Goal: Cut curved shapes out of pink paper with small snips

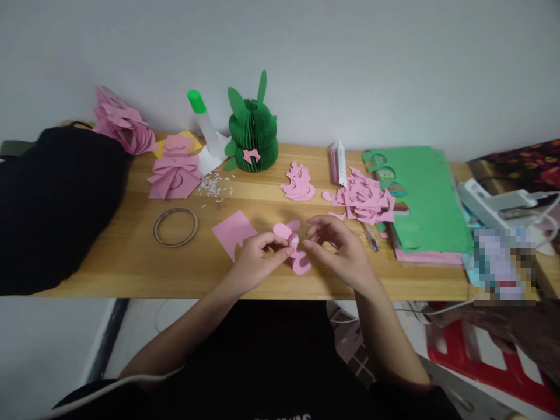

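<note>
My left hand pinches a curvy pink paper cutout just above the wooden table. My right hand sits beside it, fingers curled, its fingertips close to the cutout's right side; I cannot make out whether they hold anything. A pink paper square with a notch cut out lies just left of my left hand. A stack of similar pink cutouts rests further back.
A green honeycomb paper rabbit and a green-capped glue bottle stand at the back. A tape ring, pink scraps, green paper sheets, folded pink paper and a black bag surround the work area.
</note>
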`<state>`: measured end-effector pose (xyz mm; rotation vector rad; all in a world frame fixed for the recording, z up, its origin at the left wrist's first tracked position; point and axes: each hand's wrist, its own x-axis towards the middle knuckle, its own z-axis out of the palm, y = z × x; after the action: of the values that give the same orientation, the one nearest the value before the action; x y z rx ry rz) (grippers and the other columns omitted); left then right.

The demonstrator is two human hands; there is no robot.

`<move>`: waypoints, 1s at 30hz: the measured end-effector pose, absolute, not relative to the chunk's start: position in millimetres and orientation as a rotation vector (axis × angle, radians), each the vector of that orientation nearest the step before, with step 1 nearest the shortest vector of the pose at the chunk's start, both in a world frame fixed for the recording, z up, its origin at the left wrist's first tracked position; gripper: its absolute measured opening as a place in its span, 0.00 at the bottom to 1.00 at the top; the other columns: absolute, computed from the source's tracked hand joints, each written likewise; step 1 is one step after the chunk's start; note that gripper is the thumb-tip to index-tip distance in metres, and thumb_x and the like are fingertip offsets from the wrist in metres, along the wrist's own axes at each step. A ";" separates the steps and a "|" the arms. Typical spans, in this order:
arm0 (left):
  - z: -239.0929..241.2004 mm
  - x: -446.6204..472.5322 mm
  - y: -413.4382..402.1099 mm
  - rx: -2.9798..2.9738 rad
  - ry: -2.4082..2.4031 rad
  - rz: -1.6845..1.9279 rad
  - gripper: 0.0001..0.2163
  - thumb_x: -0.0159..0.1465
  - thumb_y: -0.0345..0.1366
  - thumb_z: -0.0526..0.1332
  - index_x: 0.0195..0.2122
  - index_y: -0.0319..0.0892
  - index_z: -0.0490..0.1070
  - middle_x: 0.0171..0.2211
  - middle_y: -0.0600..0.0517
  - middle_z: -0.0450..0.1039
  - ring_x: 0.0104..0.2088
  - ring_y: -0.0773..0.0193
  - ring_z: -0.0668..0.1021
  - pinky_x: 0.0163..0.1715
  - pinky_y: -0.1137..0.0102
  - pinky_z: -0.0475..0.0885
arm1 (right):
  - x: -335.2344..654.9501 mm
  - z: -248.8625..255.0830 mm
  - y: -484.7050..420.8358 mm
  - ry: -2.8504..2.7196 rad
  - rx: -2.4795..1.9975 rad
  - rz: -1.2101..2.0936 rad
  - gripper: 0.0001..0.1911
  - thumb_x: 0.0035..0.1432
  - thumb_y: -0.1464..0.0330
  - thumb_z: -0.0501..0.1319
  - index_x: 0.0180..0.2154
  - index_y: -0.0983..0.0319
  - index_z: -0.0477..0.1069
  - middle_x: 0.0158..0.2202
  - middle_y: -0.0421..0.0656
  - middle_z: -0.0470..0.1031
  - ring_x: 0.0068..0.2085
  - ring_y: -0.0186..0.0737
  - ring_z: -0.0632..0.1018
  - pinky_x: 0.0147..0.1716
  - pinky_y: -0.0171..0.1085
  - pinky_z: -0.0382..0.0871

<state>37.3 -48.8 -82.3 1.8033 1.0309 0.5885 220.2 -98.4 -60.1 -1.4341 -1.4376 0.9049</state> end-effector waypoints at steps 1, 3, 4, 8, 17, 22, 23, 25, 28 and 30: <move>-77.7 36.9 -47.6 1.750 1.018 0.591 0.05 0.62 0.34 0.61 0.33 0.41 0.76 0.32 0.51 0.81 0.32 0.64 0.80 0.31 0.70 0.72 | 216.1 -57.3 -100.8 -1.327 -1.408 1.006 0.13 0.57 0.65 0.65 0.44 0.60 0.71 0.35 0.43 0.75 0.34 0.37 0.77 0.33 0.38 0.74; -67.7 36.4 -45.4 1.661 0.998 0.583 0.04 0.60 0.34 0.63 0.32 0.41 0.76 0.32 0.51 0.81 0.32 0.63 0.80 0.32 0.69 0.72 | 207.6 -52.0 -103.7 -1.175 -1.354 1.197 0.12 0.57 0.62 0.65 0.41 0.60 0.73 0.32 0.42 0.76 0.32 0.37 0.78 0.28 0.35 0.74; -62.5 36.4 -44.3 1.640 0.989 0.576 0.04 0.59 0.34 0.63 0.31 0.41 0.76 0.31 0.52 0.81 0.32 0.63 0.79 0.32 0.69 0.72 | 203.7 -49.7 -104.2 -1.120 -1.339 1.250 0.11 0.57 0.61 0.65 0.39 0.60 0.73 0.30 0.41 0.76 0.29 0.35 0.77 0.25 0.34 0.73; -44.5 38.6 -38.5 1.623 0.910 0.578 0.04 0.58 0.35 0.63 0.28 0.41 0.75 0.27 0.53 0.79 0.29 0.65 0.78 0.30 0.71 0.71 | 194.4 -43.7 -99.6 -0.964 -1.310 1.217 0.07 0.56 0.63 0.66 0.31 0.60 0.74 0.27 0.38 0.74 0.23 0.30 0.73 0.17 0.28 0.69; -32.1 39.3 -14.2 1.615 0.901 0.654 0.04 0.59 0.33 0.61 0.28 0.43 0.73 0.26 0.54 0.79 0.26 0.66 0.77 0.26 0.71 0.72 | 194.0 -36.3 -81.4 -0.858 -1.317 1.294 0.09 0.56 0.61 0.66 0.36 0.59 0.77 0.27 0.38 0.73 0.24 0.31 0.73 0.18 0.27 0.71; -25.7 41.5 -13.2 1.682 0.940 0.737 0.03 0.60 0.33 0.63 0.29 0.44 0.73 0.26 0.55 0.77 0.26 0.66 0.77 0.27 0.71 0.73 | 192.7 -29.1 -77.4 -0.798 -1.308 1.261 0.07 0.52 0.64 0.68 0.32 0.60 0.76 0.23 0.37 0.73 0.22 0.30 0.73 0.17 0.27 0.71; -24.3 42.3 -14.5 1.757 0.972 0.803 0.02 0.60 0.33 0.63 0.29 0.44 0.73 0.26 0.56 0.77 0.27 0.67 0.77 0.28 0.71 0.74 | 192.4 -27.1 -76.8 -0.785 -1.335 1.230 0.06 0.52 0.64 0.68 0.31 0.60 0.76 0.22 0.37 0.73 0.21 0.30 0.72 0.16 0.27 0.71; -21.2 43.9 -17.6 1.966 1.038 0.997 0.02 0.60 0.33 0.65 0.31 0.44 0.72 0.28 0.56 0.76 0.28 0.66 0.77 0.30 0.69 0.74 | 191.3 -22.5 -76.2 -0.774 -1.383 1.178 0.06 0.52 0.64 0.67 0.30 0.60 0.76 0.21 0.37 0.73 0.20 0.30 0.71 0.15 0.27 0.71; -15.0 45.7 -20.8 2.323 1.072 1.236 0.06 0.60 0.31 0.66 0.38 0.46 0.72 0.34 0.53 0.76 0.34 0.62 0.77 0.36 0.64 0.73 | 188.8 -15.0 -76.7 -0.785 -1.412 1.127 0.05 0.52 0.65 0.67 0.29 0.60 0.76 0.22 0.38 0.73 0.19 0.29 0.71 0.13 0.27 0.70; -11.2 46.6 -21.1 2.505 1.043 1.267 0.09 0.61 0.30 0.65 0.42 0.48 0.72 0.37 0.51 0.76 0.37 0.60 0.77 0.38 0.61 0.72 | 187.0 -11.3 -77.6 -0.798 -1.416 1.094 0.04 0.52 0.66 0.66 0.30 0.60 0.75 0.23 0.38 0.74 0.20 0.30 0.71 0.13 0.27 0.69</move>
<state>46.6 -21.1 -11.2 2.5049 1.0430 1.2667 187.0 -77.6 -11.3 -1.4156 -0.7977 1.0940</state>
